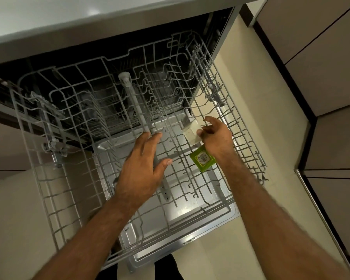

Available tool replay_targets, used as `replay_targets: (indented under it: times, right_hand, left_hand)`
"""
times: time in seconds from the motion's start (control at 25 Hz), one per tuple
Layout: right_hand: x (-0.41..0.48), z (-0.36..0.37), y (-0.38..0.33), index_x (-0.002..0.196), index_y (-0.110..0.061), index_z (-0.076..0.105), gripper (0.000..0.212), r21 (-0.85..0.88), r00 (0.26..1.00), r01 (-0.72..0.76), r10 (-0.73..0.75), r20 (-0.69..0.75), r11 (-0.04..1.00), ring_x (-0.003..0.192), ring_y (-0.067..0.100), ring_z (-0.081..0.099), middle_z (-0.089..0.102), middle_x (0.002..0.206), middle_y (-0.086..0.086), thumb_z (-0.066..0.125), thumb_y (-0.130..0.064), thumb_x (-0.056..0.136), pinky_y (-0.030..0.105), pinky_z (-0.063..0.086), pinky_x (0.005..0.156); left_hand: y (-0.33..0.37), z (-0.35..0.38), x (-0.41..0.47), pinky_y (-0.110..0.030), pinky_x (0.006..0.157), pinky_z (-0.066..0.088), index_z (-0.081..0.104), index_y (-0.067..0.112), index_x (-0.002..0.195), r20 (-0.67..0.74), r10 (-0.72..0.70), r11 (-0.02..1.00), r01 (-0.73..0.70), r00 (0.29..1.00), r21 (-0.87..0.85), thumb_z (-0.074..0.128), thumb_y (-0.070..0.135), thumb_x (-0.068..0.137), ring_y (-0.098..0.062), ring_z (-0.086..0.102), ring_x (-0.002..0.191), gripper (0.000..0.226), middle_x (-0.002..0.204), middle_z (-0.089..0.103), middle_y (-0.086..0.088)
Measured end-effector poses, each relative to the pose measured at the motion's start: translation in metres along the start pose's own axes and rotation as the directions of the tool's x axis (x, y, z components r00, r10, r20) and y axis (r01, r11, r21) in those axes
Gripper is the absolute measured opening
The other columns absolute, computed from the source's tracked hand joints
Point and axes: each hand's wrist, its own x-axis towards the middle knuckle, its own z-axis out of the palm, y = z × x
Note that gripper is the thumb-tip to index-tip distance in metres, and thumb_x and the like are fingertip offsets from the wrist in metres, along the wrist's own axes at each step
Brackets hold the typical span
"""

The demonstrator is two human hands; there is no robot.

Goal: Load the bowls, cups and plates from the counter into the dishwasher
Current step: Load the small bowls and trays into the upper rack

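With its door (182, 237) down, the dishwasher rack (49, 178) is pulled out under the worktop (49, 21). Left hand (143, 166) lies open, fingers spread, on the rack wires. Right hand (216, 136) pinches a white block (192, 132) above a green packet (202, 158).

Both bare forearms reached forward and down from the lower edge of the view, the left one angled in from the lower left and the right one from the lower right. The left hand (141, 168) lay palm down with its fingers spread and extended and the thumb held out to the side, gripping nothing. The right hand (216, 136) was turned inward at the wrist, its thumb and fingertips pinched on a small pale block.
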Motion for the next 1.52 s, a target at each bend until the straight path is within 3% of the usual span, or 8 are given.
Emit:
replay_targets:
  times: [0.12, 0.28, 0.4, 0.56, 0.72, 0.92, 1.2, 1.52]
  right_hand:
    - [-0.003, 0.007, 0.005, 0.142, -0.024, 0.053, 0.050, -0.012, 0.997, 0.011, -0.012, -0.080, 1.000, 0.111, 0.010, 0.062, 0.061, 0.122, -0.011, 0.061, -0.005, 0.096, 0.024, 0.055, 0.087]
    - [-0.007, 0.013, 0.008, 0.147, -0.027, 0.046, 0.053, -0.209, 0.991, 0.052, -0.076, -0.107, 0.977, 0.104, 0.014, 0.063, 0.061, 0.136, 0.001, 0.056, -0.009, 0.098, 0.032, 0.057, 0.089]
    - [-0.010, 0.011, 0.006, 0.153, -0.026, 0.037, 0.060, -0.481, 0.985, 0.136, -0.170, -0.027, 0.866, 0.096, 0.022, 0.067, 0.066, 0.126, 0.009, 0.056, -0.012, 0.098, 0.039, 0.060, 0.083]
    - [-0.013, 0.009, 0.005, 0.156, -0.026, 0.028, 0.065, -0.550, 0.978, 0.185, -0.207, 0.023, 0.814, 0.087, 0.022, 0.068, 0.068, 0.115, 0.010, 0.055, -0.014, 0.097, 0.044, 0.062, 0.077]
    - [-0.021, 0.009, 0.009, 0.157, -0.019, 0.024, 0.067, -0.536, 0.950, 0.290, -0.307, 0.061, 0.793, 0.121, 0.027, 0.058, 0.048, 0.148, 0.009, 0.055, -0.017, 0.099, 0.042, 0.055, 0.096]
    - [-0.046, 0.018, -0.002, 0.158, -0.020, 0.020, 0.066, -0.563, 0.914, 0.360, -0.403, 0.052, 0.744, 0.148, 0.031, 0.031, 0.018, 0.166, 0.010, 0.054, -0.026, 0.101, 0.039, 0.036, 0.112]
    - [-0.126, 0.025, -0.097, 0.159, -0.020, 0.020, 0.067, -0.518, 0.766, 0.610, -0.614, 0.191, 0.599, 0.154, 0.025, 0.017, 0.014, 0.168, 0.007, 0.048, -0.040, 0.102, 0.043, 0.031, 0.120]
    - [-0.218, 0.034, -0.224, 0.158, -0.023, 0.025, 0.064, -0.419, 0.543, 0.812, -0.788, 0.289, 0.406, 0.152, 0.022, 0.022, 0.024, 0.165, 0.004, 0.053, -0.039, 0.101, 0.044, 0.032, 0.119]
  left_hand:
    - [0.002, -0.001, 0.001, -0.048, 0.118, 0.038, 0.026, 0.033, 0.160, 0.011, -0.017, 1.000, 0.017, 1.000, 0.004, 0.054, 0.056, 0.096, -0.021, 0.025, 0.154, 0.073, 0.169, 0.019, -0.002]
    - [0.004, -0.003, 0.002, -0.047, 0.115, 0.039, 0.023, 0.035, 0.160, 0.031, -0.015, 1.000, 0.015, 0.999, 0.025, 0.047, 0.063, 0.094, -0.022, 0.026, 0.154, 0.076, 0.169, 0.018, -0.002]
    - [0.005, -0.004, 0.002, -0.045, 0.115, 0.037, 0.023, 0.035, 0.160, 0.024, -0.016, 1.000, 0.016, 1.000, 0.027, 0.050, 0.061, 0.096, -0.022, 0.025, 0.154, 0.075, 0.170, 0.017, -0.002]
    - [0.003, -0.002, 0.002, -0.039, 0.116, 0.033, 0.024, 0.034, 0.160, 0.015, -0.008, 0.999, 0.007, 1.000, 0.035, 0.052, 0.058, 0.097, -0.021, 0.025, 0.154, 0.073, 0.169, 0.018, -0.001]
    - [0.002, -0.006, -0.001, -0.043, 0.123, 0.025, 0.022, 0.032, 0.161, -0.036, 0.007, 0.993, -0.003, 0.999, 0.121, 0.045, 0.064, 0.096, -0.020, 0.022, 0.155, 0.076, 0.169, 0.021, 0.000]
    - [0.002, -0.022, -0.002, -0.045, 0.128, -0.006, -0.007, 0.029, 0.164, -0.024, 0.021, 0.939, -0.012, 0.999, 0.345, 0.033, 0.063, 0.101, -0.015, -0.019, 0.157, 0.082, 0.172, -0.010, 0.005]
    - [0.026, -0.106, -0.023, -0.041, 0.129, 0.000, 0.002, 0.024, 0.165, -0.244, 0.048, 0.939, 0.039, 0.969, 0.341, 0.026, 0.057, 0.107, -0.012, -0.014, 0.158, 0.070, 0.172, -0.006, 0.007]
    - [0.054, -0.257, -0.073, -0.036, 0.127, 0.011, 0.013, 0.021, 0.165, -0.507, 0.063, 0.954, 0.098, 0.860, 0.285, 0.034, 0.055, 0.106, -0.010, -0.002, 0.158, 0.071, 0.172, 0.009, 0.000]
